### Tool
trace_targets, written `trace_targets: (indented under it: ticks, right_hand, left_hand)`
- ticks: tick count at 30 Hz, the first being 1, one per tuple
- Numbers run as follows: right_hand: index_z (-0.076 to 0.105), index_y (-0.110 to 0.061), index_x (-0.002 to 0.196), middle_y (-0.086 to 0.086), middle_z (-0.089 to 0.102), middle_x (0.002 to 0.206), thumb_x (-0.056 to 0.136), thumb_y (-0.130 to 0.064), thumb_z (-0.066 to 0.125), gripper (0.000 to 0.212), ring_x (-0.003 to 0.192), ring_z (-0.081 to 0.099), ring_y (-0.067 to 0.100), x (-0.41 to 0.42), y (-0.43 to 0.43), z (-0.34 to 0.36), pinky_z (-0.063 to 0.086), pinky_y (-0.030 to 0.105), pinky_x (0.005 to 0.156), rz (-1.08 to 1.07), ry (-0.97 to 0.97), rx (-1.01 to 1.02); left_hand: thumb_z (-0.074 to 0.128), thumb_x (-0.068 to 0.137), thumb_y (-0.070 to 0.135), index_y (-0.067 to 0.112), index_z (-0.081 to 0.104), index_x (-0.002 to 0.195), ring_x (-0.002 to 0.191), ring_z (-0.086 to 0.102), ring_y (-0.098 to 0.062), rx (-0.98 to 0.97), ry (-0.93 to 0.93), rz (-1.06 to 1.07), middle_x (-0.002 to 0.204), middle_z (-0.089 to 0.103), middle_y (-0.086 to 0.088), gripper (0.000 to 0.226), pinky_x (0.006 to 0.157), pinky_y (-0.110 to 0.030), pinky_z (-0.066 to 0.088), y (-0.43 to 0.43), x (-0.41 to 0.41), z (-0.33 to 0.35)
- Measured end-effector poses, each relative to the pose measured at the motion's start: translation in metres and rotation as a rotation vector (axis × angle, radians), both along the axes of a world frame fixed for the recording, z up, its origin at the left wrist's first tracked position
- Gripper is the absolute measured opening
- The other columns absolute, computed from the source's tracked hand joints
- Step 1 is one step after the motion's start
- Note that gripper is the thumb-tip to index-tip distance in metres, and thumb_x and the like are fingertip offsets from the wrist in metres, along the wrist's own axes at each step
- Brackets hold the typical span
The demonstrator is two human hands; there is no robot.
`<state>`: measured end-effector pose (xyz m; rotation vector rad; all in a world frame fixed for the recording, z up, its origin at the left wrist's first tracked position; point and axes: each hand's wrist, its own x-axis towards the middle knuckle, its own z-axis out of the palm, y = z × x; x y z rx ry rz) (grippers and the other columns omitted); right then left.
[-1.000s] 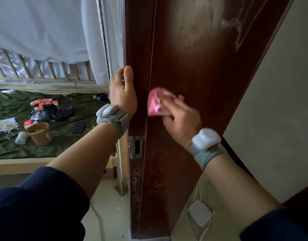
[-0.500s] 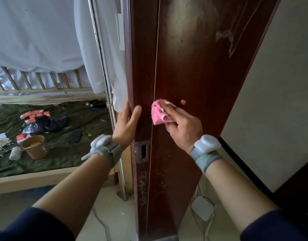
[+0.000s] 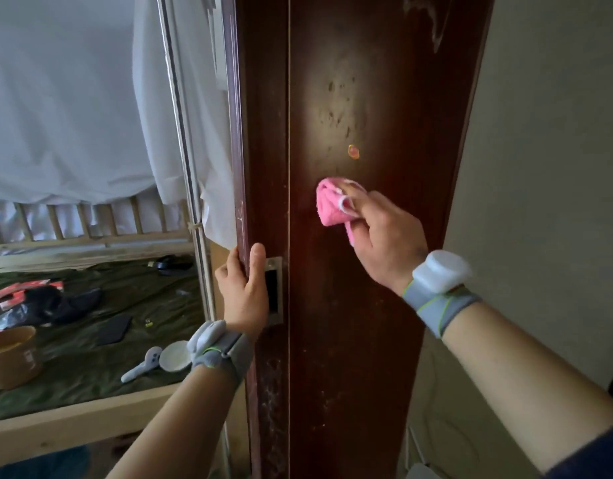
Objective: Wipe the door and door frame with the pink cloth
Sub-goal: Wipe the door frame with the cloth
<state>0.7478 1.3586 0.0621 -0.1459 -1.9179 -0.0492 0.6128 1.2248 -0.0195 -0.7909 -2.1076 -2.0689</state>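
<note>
A dark brown wooden door (image 3: 367, 323) stands edge-on in front of me, its narrow edge (image 3: 263, 167) on the left with a metal latch plate (image 3: 274, 292). My right hand (image 3: 381, 236) presses a bunched pink cloth (image 3: 331, 202) against the door's broad face, just below a small orange spot (image 3: 353, 152). Dark smudges mark the wood above that spot. My left hand (image 3: 244, 292) grips the door's edge beside the latch plate, thumb on the edge face. Both wrists carry grey bands with white units.
To the left is a wooden bed frame (image 3: 73, 433) with a green sheet, a paper cup (image 3: 11, 357), dark bags, red packets, a white dish (image 3: 175, 356) and a white handle. White cloth (image 3: 73, 98) hangs over a metal pole (image 3: 184, 150). A pale wall (image 3: 547, 150) is on the right.
My right hand moved the pink cloth rightward, from the door's corner onto its broad face. My left hand slid down the door edge to the latch plate. The camera tilted.
</note>
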Motion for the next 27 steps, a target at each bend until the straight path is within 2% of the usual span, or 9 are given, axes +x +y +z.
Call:
trace_targets:
  ticks: [5,8,11,13,16,19,23,25,27]
  right_hand:
    - [0.046,-0.020,0.136,0.009,0.062,0.096,0.073,-0.009,0.048,0.065,0.078,0.065,0.031,-0.006,0.021,-0.074,0.054,0.036,0.047,-0.158,-0.166,0.420]
    - [0.035,-0.023,0.137,0.006,0.062,0.096,0.076,-0.014,0.039,0.061,0.075,0.066,0.029,-0.002,0.022,-0.101,0.052,0.036,0.046,-0.062,-0.354,0.485]
    - [0.044,-0.028,0.135,0.004,0.064,0.107,0.081,-0.013,0.043,0.056,0.076,0.066,0.033,0.009,0.014,-0.101,0.051,0.035,0.053,-0.056,-0.241,0.460]
    - [0.042,-0.035,0.138,0.000,0.059,0.125,0.088,-0.016,0.049,0.054,0.092,0.063,0.036,0.011,0.015,-0.074,0.050,0.036,0.068,-0.147,-0.054,0.251]
    - [0.037,-0.038,0.140,-0.001,0.051,0.136,0.093,-0.020,0.045,0.051,0.111,0.055,0.032,0.004,0.018,-0.067,0.045,0.034,0.085,-0.240,0.044,0.042]
    - [0.044,-0.025,0.138,0.007,0.058,0.125,0.084,-0.011,0.050,0.057,0.098,0.061,0.036,-0.015,0.007,-0.121,0.054,0.042,0.074,-0.121,-0.040,0.199]
    - [0.052,-0.020,0.131,0.004,0.066,0.102,0.077,-0.007,0.053,0.056,0.077,0.064,0.030,-0.008,0.004,-0.148,0.049,0.031,0.054,-0.035,-0.314,0.515]
    - [0.054,-0.026,0.130,0.004,0.067,0.106,0.081,-0.011,0.052,0.052,0.083,0.065,0.032,-0.004,0.006,-0.122,0.047,0.030,0.061,-0.063,-0.234,0.467]
    - [0.052,-0.034,0.130,0.008,0.065,0.113,0.087,-0.017,0.049,0.047,0.095,0.062,0.035,-0.004,0.011,-0.088,0.048,0.035,0.073,-0.137,0.007,0.195]
  left_hand:
    - [0.027,0.066,0.093,0.012,0.052,0.127,0.115,0.048,-0.033,0.027,0.113,0.066,0.119,0.053,-0.018,0.105,0.106,-0.045,0.035,0.006,-0.018,-0.008]
    - [0.025,0.064,0.091,0.013,0.056,0.107,0.111,0.051,-0.035,0.011,0.136,0.099,0.114,0.057,-0.017,0.095,0.103,-0.049,0.037,0.009,-0.023,-0.005]
    - [0.025,0.067,0.091,0.021,0.052,0.087,0.109,0.052,-0.035,0.013,0.176,0.097,0.112,0.059,-0.014,0.078,0.103,-0.048,0.037,0.008,-0.020,-0.016]
    - [0.024,0.070,0.091,0.025,0.048,0.075,0.104,0.053,-0.033,0.022,0.195,0.110,0.106,0.060,-0.012,0.070,0.101,-0.049,0.038,0.010,-0.022,-0.015]
    - [0.015,0.058,0.098,0.025,0.049,0.074,0.098,0.056,-0.032,0.003,0.225,0.126,0.096,0.062,-0.010,0.081,0.097,-0.049,0.041,0.009,-0.019,-0.012]
    - [0.011,0.051,0.101,0.024,0.051,0.076,0.095,0.059,-0.033,0.002,0.252,0.132,0.091,0.064,-0.009,0.090,0.095,-0.048,0.044,0.011,-0.025,-0.015]
    - [0.017,0.066,0.094,0.022,0.050,0.077,0.095,0.058,-0.030,-0.005,0.273,0.166,0.091,0.062,-0.007,0.080,0.095,-0.044,0.043,0.012,-0.027,-0.015]
    - [0.017,0.066,0.094,0.020,0.053,0.084,0.097,0.057,-0.030,-0.016,0.279,0.178,0.095,0.062,-0.008,0.083,0.096,-0.045,0.042,0.011,-0.027,-0.014]
    - [0.016,0.064,0.095,0.018,0.055,0.088,0.098,0.058,-0.032,-0.015,0.279,0.166,0.095,0.063,-0.008,0.091,0.097,-0.047,0.043,0.011,-0.028,-0.015]
